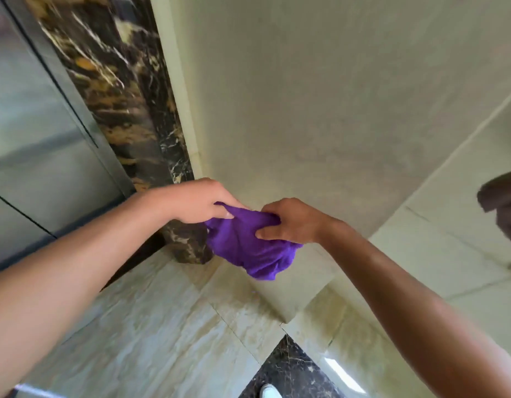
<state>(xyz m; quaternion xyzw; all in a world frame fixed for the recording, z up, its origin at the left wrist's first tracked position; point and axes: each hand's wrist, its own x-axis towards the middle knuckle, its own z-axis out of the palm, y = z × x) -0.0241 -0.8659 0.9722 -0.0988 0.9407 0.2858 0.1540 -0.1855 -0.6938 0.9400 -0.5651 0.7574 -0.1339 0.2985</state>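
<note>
A crumpled purple cloth (248, 248) hangs between both my hands in front of a beige wall corner. My left hand (197, 201) pinches its upper left edge with curled fingers. My right hand (291, 221) grips the cloth's upper right part, thumb pressed on the front. The lower part of the cloth droops free above the floor.
A dark marble door frame (119, 90) and a metal elevator door (33, 139) stand at the left. The beige wall (320, 96) fills the middle. Beige floor tiles (162, 326) lie below, with a dark tile (291, 369) and a white shoe tip (270, 392). A dark blurred object (504, 202) shows at the right edge.
</note>
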